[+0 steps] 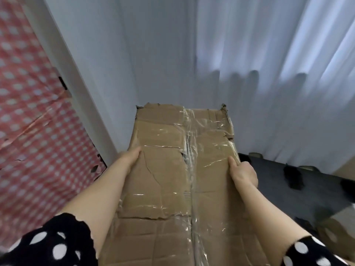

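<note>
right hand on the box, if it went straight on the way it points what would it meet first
Probably the white curtain behind the box: the right hand grips the box's right edge with its thumb pointing that way, though depth is unclear.

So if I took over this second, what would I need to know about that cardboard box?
Left hand: grips the left edge of the cardboard box, thumb on top.
Right hand: grips its right edge, thumb on top.
Box: taped, top torn, before the white curtain; what lies under it is hidden.
Done: both hands have hold.
Left: probably carrying it or setting it down.
</note>
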